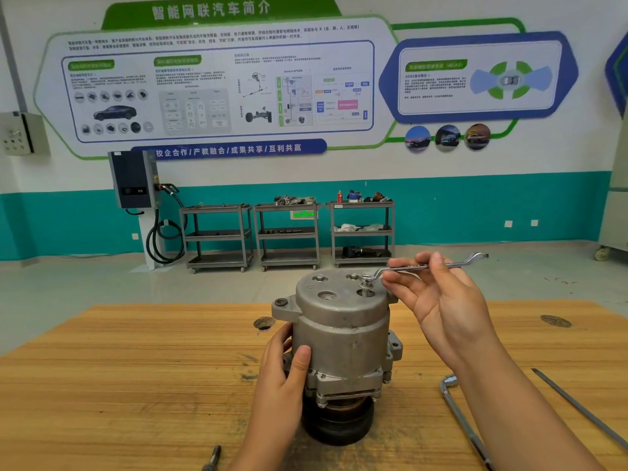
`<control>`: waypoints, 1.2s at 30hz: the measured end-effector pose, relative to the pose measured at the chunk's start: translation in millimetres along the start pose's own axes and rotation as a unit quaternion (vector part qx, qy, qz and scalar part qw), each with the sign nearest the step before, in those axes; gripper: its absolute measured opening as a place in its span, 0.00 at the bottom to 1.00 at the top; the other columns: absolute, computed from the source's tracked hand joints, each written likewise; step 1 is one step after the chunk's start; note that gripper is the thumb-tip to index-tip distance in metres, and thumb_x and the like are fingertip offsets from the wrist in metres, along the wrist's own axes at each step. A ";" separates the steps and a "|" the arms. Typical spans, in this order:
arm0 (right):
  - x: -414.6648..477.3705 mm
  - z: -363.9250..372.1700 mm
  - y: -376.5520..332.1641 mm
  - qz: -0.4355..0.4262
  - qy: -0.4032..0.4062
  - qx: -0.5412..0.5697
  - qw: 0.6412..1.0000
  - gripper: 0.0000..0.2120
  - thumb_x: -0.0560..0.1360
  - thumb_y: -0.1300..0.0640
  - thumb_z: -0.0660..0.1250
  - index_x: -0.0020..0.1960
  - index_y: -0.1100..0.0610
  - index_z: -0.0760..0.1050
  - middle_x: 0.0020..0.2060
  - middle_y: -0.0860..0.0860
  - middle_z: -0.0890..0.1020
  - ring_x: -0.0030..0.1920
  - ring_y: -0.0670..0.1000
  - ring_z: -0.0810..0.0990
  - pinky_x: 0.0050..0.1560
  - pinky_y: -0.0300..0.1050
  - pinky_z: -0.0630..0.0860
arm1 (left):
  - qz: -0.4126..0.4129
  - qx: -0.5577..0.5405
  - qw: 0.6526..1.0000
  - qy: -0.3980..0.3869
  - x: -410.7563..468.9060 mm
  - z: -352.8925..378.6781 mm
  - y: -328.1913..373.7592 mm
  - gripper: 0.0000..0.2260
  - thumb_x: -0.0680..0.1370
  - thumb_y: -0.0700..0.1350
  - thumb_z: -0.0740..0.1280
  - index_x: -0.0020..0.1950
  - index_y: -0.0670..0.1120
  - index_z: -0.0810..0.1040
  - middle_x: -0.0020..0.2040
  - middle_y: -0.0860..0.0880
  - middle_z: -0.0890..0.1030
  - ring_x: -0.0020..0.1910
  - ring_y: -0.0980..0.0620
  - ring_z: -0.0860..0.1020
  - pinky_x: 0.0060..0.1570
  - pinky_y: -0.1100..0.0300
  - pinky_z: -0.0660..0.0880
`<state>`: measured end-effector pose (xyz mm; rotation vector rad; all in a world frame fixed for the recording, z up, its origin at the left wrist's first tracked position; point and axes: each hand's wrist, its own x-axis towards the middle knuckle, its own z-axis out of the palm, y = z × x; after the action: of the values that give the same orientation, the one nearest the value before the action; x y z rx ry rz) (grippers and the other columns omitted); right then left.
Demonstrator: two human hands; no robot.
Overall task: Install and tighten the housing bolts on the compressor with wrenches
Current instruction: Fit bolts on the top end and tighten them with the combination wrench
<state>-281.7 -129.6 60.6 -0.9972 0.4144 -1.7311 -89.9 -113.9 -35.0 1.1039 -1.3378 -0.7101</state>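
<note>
The compressor [343, 338] stands pulley-down, mid wooden table [136, 368]. A bolt [364, 287] stands proud of its top, with the ring spanner [418, 265] on its head. The right hand [441, 300] pinches the spanner's shaft, and the left hand [285, 368] grips the housing's left side. The far wall banner [227, 149] reads "校企合作/产教融合/成果共享/互利共赢".

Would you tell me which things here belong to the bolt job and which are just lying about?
In use: compressor, bolt, ring wrench in right hand, left hand gripping compressor.
Lying about: L-shaped wrench, thin rod, dark tool, partly cropped.
</note>
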 end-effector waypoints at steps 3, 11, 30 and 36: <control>-0.3 0.2 -0.1 -0.015 0.007 -0.027 0.999 0.11 0.82 0.56 0.51 0.49 0.60 0.69 0.39 0.59 0.84 0.39 0.57 0.84 0.42 0.49 0.82 | -0.002 -0.010 1.000 0.000 -0.2 0.8 0.2 0.27 0.68 0.63 0.59 0.67 0.60 0.64 0.66 0.57 0.72 0.63 0.64 0.70 0.65 0.49 0.71; -4.2 3.2 10.7 -0.076 0.030 -0.042 0.996 0.10 0.83 0.58 0.50 0.47 0.58 0.67 0.37 0.56 0.84 0.36 0.56 0.83 0.40 0.47 0.81 | 0.001 -0.003 1.000 0.003 -0.7 1.2 -2.8 0.27 0.70 0.62 0.58 0.68 0.59 0.63 0.68 0.56 0.71 0.66 0.56 0.70 0.66 0.47 0.70; -22.2 12.6 35.3 -0.307 0.051 -0.206 0.928 0.12 0.80 0.52 0.52 0.44 0.42 0.72 0.40 0.52 0.82 0.36 0.53 0.81 0.42 0.45 0.79 | 0.047 0.060 0.996 0.050 -3.1 2.0 -8.7 0.25 0.66 0.66 0.63 0.61 0.62 0.66 0.56 0.62 0.68 0.60 0.62 0.70 0.58 0.57 0.71; -21.9 11.1 45.8 -0.408 -0.019 -0.368 0.835 0.11 0.81 0.45 0.52 0.48 0.46 0.70 0.47 0.48 0.77 0.47 0.42 0.77 0.50 0.34 0.73 | 0.049 0.067 0.995 0.056 -3.5 5.9 -9.0 0.23 0.66 0.69 0.70 0.56 0.67 0.67 0.56 0.62 0.67 0.59 0.65 0.68 0.55 0.63 0.68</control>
<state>-242.6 -125.7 26.5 -1.9722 0.7278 -2.3564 -94.4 -115.2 -45.2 1.1602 -1.3484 -0.4849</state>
